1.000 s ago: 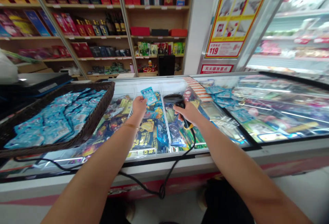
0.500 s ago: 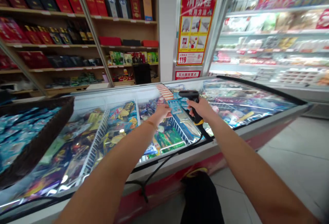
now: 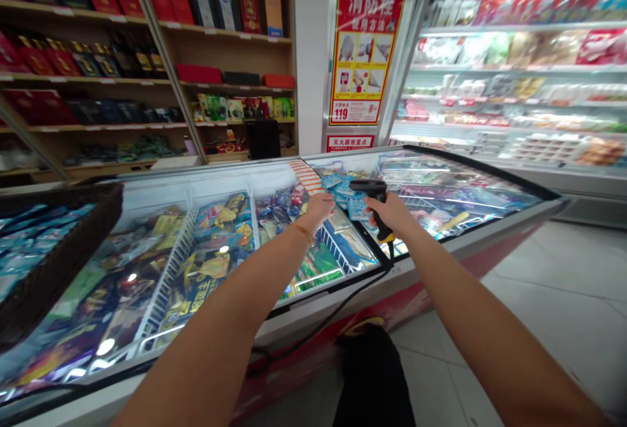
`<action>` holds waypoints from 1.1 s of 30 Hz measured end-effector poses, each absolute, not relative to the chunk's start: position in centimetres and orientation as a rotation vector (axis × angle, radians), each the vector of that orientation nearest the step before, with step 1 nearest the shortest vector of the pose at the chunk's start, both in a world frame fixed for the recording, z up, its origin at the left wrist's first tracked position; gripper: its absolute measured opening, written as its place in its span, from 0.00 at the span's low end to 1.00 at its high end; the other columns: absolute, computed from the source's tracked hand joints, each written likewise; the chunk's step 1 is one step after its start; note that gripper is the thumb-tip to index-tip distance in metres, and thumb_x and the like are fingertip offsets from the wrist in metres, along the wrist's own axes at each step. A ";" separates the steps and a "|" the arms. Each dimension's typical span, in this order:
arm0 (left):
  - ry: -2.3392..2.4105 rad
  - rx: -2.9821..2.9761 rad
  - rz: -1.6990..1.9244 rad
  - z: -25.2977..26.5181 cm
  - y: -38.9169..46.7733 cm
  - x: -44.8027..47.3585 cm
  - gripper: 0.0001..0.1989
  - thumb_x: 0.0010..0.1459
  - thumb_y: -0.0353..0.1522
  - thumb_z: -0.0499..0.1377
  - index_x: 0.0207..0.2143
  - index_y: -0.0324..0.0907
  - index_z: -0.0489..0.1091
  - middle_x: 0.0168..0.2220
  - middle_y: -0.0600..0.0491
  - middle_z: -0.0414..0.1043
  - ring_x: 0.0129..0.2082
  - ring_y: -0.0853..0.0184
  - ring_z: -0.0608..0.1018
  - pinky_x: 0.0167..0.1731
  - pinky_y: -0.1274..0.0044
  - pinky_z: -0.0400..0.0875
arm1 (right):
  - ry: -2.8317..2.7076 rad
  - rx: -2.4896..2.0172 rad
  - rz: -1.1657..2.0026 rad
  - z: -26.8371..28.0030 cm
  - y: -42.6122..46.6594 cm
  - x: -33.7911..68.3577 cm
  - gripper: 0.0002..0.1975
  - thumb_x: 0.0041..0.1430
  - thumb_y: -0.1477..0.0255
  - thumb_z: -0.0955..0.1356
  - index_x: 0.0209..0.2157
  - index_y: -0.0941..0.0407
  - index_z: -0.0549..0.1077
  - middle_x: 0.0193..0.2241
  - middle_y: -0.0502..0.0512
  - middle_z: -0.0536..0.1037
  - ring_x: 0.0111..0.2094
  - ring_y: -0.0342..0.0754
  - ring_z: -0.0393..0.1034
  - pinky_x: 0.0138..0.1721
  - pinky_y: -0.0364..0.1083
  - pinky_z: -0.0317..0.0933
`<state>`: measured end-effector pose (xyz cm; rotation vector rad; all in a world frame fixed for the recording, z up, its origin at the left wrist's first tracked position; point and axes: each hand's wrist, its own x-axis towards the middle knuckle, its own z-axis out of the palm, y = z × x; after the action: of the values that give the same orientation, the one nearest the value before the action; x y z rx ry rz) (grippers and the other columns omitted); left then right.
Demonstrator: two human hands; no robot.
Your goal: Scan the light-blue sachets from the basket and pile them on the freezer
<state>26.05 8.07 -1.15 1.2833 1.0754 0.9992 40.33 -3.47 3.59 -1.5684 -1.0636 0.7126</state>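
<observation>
My right hand (image 3: 392, 213) is wrapped round the grip of a black barcode scanner (image 3: 368, 187) with yellow at its lower end. The scanner's head points left, above a loose pile of small light-blue packets (image 3: 356, 206) on the glass top of the chest freezer (image 3: 304, 300). My left hand (image 3: 319, 208) is just left of these packets, over the freezer, with its fingers curled together. Whether anything is pinched in its fingertips cannot be made out. From the scanner's base a black cord (image 3: 337, 313) runs down across the freezer's front.
A dark brown basket (image 3: 73, 264) of blue packets stands at the left on the freezer. Bagged frozen foods and white wire dividers (image 3: 169, 270) show through the glass. Behind are wooden shelves (image 3: 230, 38) of boxes, a red poster (image 3: 367, 55) and a lit refrigerated display (image 3: 509, 68).
The blue packet that was at my left fingertips now shows farther right, nearer the scanner, among other packets. My left hand's fingers have curled. The view has shifted slightly right.
</observation>
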 end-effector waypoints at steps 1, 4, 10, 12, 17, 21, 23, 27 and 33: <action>1.100 1.301 1.014 -0.8 8.4 24.7 0.08 0.52 0.21 0.61 0.36 0.36 0.75 0.37 0.46 0.77 0.36 0.65 0.79 0.38 0.73 0.75 | -1.077 -1.549 0.728 3.5 -3.1 39.5 0.07 0.60 0.74 0.70 0.29 0.57 0.68 0.19 0.49 0.73 0.14 0.42 0.66 0.15 0.41 0.62; 1.188 1.327 1.093 0.5 9.6 19.3 0.08 0.51 0.22 0.61 0.35 0.37 0.75 0.35 0.46 0.77 0.33 0.65 0.78 0.35 0.74 0.74 | -1.126 -1.505 0.774 3.2 -1.8 36.3 0.08 0.60 0.73 0.70 0.28 0.57 0.68 0.18 0.49 0.73 0.13 0.42 0.66 0.16 0.42 0.62; 1.496 1.475 1.421 3.6 12.4 4.1 0.08 0.52 0.23 0.60 0.35 0.40 0.76 0.35 0.47 0.77 0.35 0.63 0.78 0.37 0.74 0.73 | -1.305 -1.387 0.866 2.7 1.7 27.9 0.11 0.57 0.70 0.72 0.27 0.56 0.68 0.16 0.48 0.72 0.13 0.42 0.65 0.16 0.41 0.61; 1.667 1.555 1.476 4.8 12.6 -1.6 0.09 0.53 0.23 0.59 0.36 0.40 0.76 0.35 0.47 0.78 0.37 0.62 0.78 0.40 0.73 0.72 | -1.376 -1.336 0.863 2.6 2.9 24.9 0.11 0.57 0.70 0.73 0.28 0.57 0.68 0.18 0.49 0.74 0.13 0.42 0.66 0.16 0.41 0.61; 2.216 1.748 1.391 6.9 11.0 -15.4 0.10 0.54 0.23 0.58 0.38 0.37 0.76 0.41 0.42 0.79 0.43 0.59 0.79 0.47 0.70 0.70 | -1.446 -1.248 0.942 2.5 4.3 18.6 0.09 0.58 0.70 0.71 0.29 0.56 0.67 0.20 0.50 0.74 0.13 0.41 0.67 0.15 0.41 0.60; 2.597 1.626 1.166 5.9 9.0 -23.4 0.09 0.51 0.26 0.62 0.37 0.38 0.76 0.45 0.39 0.78 0.49 0.51 0.78 0.51 0.65 0.69 | -1.466 -1.162 1.017 1.4 4.1 16.5 0.11 0.59 0.69 0.71 0.28 0.56 0.66 0.19 0.47 0.72 0.13 0.40 0.65 0.15 0.40 0.59; 2.701 1.476 0.975 4.9 8.7 -25.6 0.06 0.49 0.28 0.64 0.33 0.38 0.74 0.45 0.36 0.77 0.51 0.47 0.77 0.51 0.62 0.69 | -1.455 -1.185 1.053 0.6 3.9 16.6 0.12 0.58 0.68 0.72 0.28 0.56 0.66 0.18 0.47 0.72 0.13 0.41 0.65 0.15 0.40 0.60; 2.762 1.320 0.813 3.6 9.5 -26.8 0.07 0.47 0.31 0.66 0.27 0.40 0.70 0.46 0.32 0.75 0.57 0.40 0.71 0.55 0.54 0.63 | -1.433 -1.217 1.138 -0.3 3.2 17.4 0.11 0.56 0.68 0.73 0.29 0.56 0.67 0.18 0.48 0.73 0.13 0.41 0.65 0.15 0.41 0.60; 2.665 1.342 0.981 3.6 9.7 -26.4 0.16 0.40 0.25 0.68 0.22 0.40 0.60 0.44 0.35 0.74 0.61 0.38 0.63 0.58 0.46 0.54 | -1.450 -1.206 1.117 -0.1 2.5 17.9 0.13 0.56 0.65 0.74 0.30 0.56 0.68 0.20 0.49 0.74 0.14 0.41 0.66 0.16 0.41 0.61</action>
<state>-26.40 9.73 3.56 1.3416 2.6648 0.9812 17.91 2.47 -0.11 -1.2056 -1.4500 1.1171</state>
